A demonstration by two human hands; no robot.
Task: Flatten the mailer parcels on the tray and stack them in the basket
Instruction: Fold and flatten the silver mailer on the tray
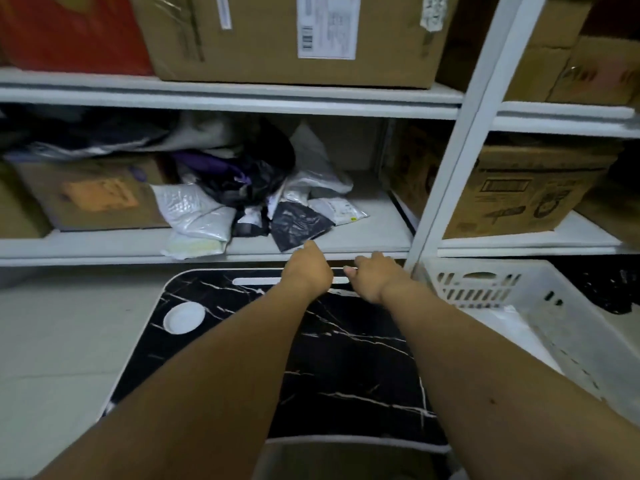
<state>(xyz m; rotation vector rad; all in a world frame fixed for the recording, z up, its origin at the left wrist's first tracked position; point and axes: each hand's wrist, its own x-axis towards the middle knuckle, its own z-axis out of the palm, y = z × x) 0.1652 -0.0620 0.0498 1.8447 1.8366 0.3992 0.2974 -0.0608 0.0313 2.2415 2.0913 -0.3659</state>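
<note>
**Head view: reaching for the next mailer**

Your shelf (377,216) fills the far side, with cardboard boxes (287,36) above and a loose heap of mailers (249,188) on the middle board. Below it, close to you, lies the black marbled tray (346,368), bare of parcels. The white basket (540,306) stands just right of the tray; something pale lies flat in its bottom, likely a mailer already stacked.

By my reading you are between parcels, fetching the next one. The dark mailer (298,225) at the shelf's front edge is nearest. The next move calls for a pinch on its corner and a pull down onto the tray.

Your left hand (308,270) is loosely curled, fingers touching or almost touching that dark mailer, holding nothing. Your right hand (374,277) is half-closed at the shelf lip, also holding nothing.
</note>
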